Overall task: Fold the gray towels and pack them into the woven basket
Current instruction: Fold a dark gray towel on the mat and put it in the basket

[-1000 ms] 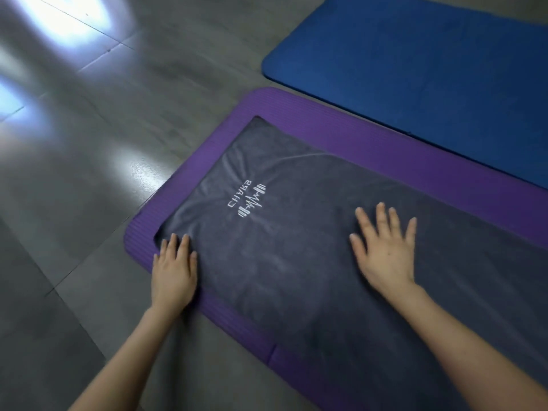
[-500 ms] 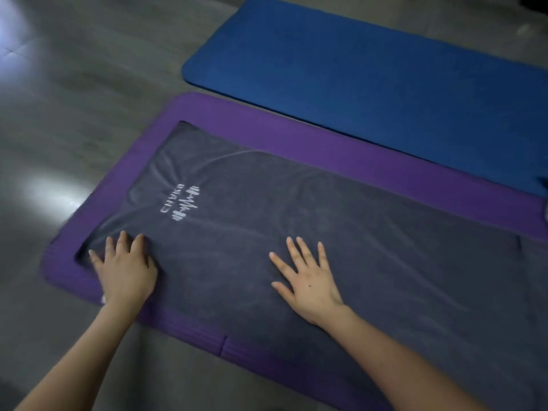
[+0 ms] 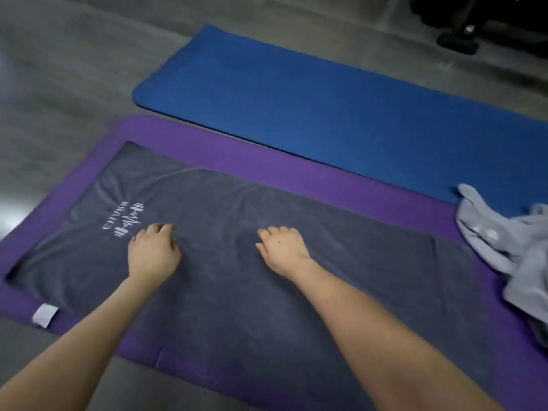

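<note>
Half a second ago both hands lay flat with fingers spread, the left one at the towel's near corner. Now the left hand [image 3: 154, 252] has slid inward beside the white logo [image 3: 126, 218], and like the right hand [image 3: 283, 247] it has its fingers curled down onto the dark gray towel [image 3: 237, 307]. The two hands are well apart, and I cannot tell whether they pinch the cloth. Smoothing looks finished, and a first fold is probably next. The towel lies spread on the purple mat [image 3: 267, 161] on the floor [image 3: 59, 84]. A crumpled light gray towel [image 3: 504, 250] overlaps the mat's right end, and a blue mat [image 3: 326, 93] lies beyond. No basket is in view.
</note>
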Available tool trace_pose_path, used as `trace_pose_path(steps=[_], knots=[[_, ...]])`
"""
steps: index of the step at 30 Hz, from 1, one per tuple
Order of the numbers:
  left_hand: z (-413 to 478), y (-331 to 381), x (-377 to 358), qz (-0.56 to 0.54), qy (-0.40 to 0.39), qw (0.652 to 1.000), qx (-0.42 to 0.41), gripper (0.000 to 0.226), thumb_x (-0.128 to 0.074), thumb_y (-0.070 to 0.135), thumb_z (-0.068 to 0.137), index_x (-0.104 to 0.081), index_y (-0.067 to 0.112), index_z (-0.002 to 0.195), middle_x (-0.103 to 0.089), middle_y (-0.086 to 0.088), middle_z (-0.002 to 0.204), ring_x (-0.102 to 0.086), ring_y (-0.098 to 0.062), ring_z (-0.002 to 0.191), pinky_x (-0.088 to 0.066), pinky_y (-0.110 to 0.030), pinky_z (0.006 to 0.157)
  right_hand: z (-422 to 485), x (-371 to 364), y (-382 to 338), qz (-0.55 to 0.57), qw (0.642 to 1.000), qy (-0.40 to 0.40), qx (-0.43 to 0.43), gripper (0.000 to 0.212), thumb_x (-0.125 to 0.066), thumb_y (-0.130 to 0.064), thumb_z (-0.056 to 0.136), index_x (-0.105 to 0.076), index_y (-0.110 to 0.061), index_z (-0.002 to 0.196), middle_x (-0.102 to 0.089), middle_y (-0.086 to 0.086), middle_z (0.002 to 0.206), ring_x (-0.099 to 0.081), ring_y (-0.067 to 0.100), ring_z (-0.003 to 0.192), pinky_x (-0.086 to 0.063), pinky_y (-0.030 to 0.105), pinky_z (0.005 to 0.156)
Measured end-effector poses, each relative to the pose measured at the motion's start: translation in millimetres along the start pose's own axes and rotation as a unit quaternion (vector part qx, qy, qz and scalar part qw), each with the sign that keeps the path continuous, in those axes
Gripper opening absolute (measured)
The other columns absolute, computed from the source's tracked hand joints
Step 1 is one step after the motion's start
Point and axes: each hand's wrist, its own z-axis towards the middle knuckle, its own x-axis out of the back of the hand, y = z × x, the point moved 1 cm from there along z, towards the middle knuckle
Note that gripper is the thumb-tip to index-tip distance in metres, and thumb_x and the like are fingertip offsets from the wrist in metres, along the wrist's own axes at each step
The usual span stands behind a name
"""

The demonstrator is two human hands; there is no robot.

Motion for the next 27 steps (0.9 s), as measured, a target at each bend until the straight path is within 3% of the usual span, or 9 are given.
trace_pose_path(steps=[9, 13, 16, 20, 23, 27], knots=[[11.3, -154.3, 26.6, 0.009, 0.079, 0.975, 0.208, 0.028, -0.05, 0.006, 0.087, -0.061, -0.003, 0.111, -0.055, -0.033, 0.11, -0.05, -0.05, 0.098, -0.043, -0.051, 0.079, 112.1, 2.6, -87.7, 0.062, 0.993, 0.034, 0.099, 0.047, -0.033, -0.036, 0.101, -0.032, -0.02, 0.145, -0.035, 0.004, 0.149, -0.032, 0.024, 0.135, -0.028, 0.038, 0.106], [25.0, -202.8, 17.9, -0.002, 0.051, 0.944, 0.325, 0.038, -0.052, 0.015, 0.09, -0.051, -0.001, 0.124, -0.049, -0.031, 0.123, -0.045, -0.049, 0.11, -0.039, -0.051, 0.089, 154.8, 5.8, -124.2, 0.074, 0.989, 0.044, 0.12, 0.047, -0.036, -0.036, 0.1, -0.034, -0.02, 0.144, -0.036, 0.004, 0.148, -0.032, 0.023, 0.135, -0.027, 0.037, 0.107], [27.9, -226.8, 6.9, -0.035, 0.022, 0.926, 0.374, 0.035, -0.054, 0.02, 0.09, -0.054, 0.001, 0.119, -0.051, -0.028, 0.119, -0.048, -0.045, 0.11, -0.041, -0.047, 0.088, 182.1, 8.3, -144.3, 0.063, 0.989, 0.045, 0.128, 0.047, -0.037, -0.035, 0.1, -0.034, -0.02, 0.144, -0.035, 0.004, 0.148, -0.032, 0.024, 0.135, -0.027, 0.037, 0.106], [27.0, -240.2, 3.3, -0.149, 0.049, 0.916, 0.369, 0.015, -0.061, 0.017, 0.086, -0.063, 0.008, 0.097, -0.065, -0.014, 0.104, -0.058, -0.034, 0.098, -0.043, -0.035, 0.076, 219.3, 14.3, -171.4, 0.021, 0.987, 0.039, 0.155, 0.047, -0.039, -0.029, 0.1, -0.031, -0.019, 0.145, -0.029, 0.007, 0.152, -0.028, 0.026, 0.137, -0.026, 0.038, 0.107], [25.0, -237.0, 15.0, -0.234, 0.056, 0.92, 0.31, 0.002, -0.067, 0.017, 0.083, -0.065, 0.017, 0.084, -0.069, -0.003, 0.089, -0.062, -0.022, 0.086, -0.045, -0.03, 0.073, 249.6, 21.9, -198.7, -0.03, 0.983, 0.041, 0.178, 0.053, -0.043, -0.02, 0.098, -0.024, -0.02, 0.148, -0.021, 0.007, 0.155, -0.021, 0.028, 0.141, -0.023, 0.039, 0.109], [11.3, -224.3, 41.8, -0.339, 0.021, 0.915, 0.218, 0.008, -0.071, 0.014, 0.081, -0.067, 0.02, 0.077, -0.068, 0.002, 0.074, -0.059, -0.01, 0.069, -0.045, -0.019, 0.064, 282.8, 38.2, -244.0, -0.104, 0.966, 0.041, 0.232, 0.067, -0.041, -0.009, 0.095, -0.009, -0.025, 0.151, -0.007, 0.004, 0.159, -0.006, 0.027, 0.145, -0.011, 0.044, 0.116]])
